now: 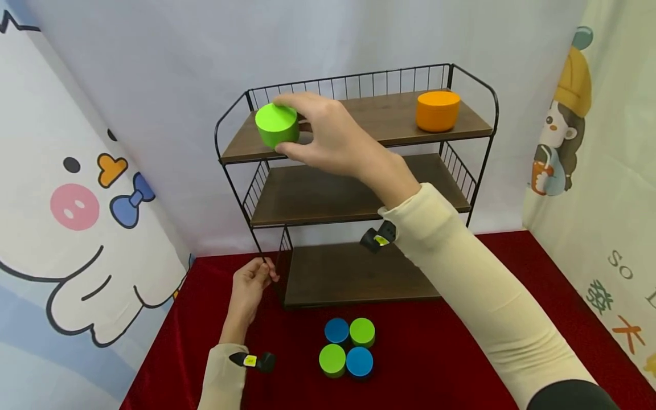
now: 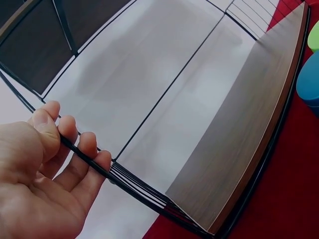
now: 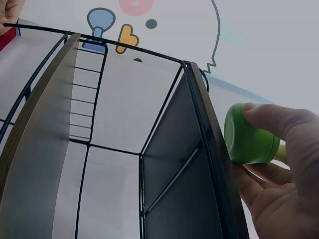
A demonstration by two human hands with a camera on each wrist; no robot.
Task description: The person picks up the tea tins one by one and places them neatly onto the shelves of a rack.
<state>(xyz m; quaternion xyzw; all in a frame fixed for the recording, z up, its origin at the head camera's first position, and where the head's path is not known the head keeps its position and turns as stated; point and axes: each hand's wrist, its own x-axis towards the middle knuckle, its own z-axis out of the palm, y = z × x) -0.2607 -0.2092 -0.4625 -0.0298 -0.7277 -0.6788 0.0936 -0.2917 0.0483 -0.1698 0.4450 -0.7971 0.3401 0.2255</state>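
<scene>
A round green container [image 1: 277,125] is gripped between the thumb and fingers of my right hand [image 1: 328,134], over the left end of the top board of a black wire shelf rack [image 1: 359,199]. In the right wrist view the green container [image 3: 249,134] is close to the board's front edge; whether it touches the board I cannot tell. My left hand [image 1: 252,282] holds the rack's front left post low down. The left wrist view shows the thumb and fingers of that hand [image 2: 55,164] curled round the thin black rod.
An orange round container [image 1: 438,111] stands at the right end of the top board. On the red cloth [image 1: 420,353] before the rack are two blue containers [image 1: 359,362] and two green containers [image 1: 332,360], grouped together. Printed curtains hang on both sides.
</scene>
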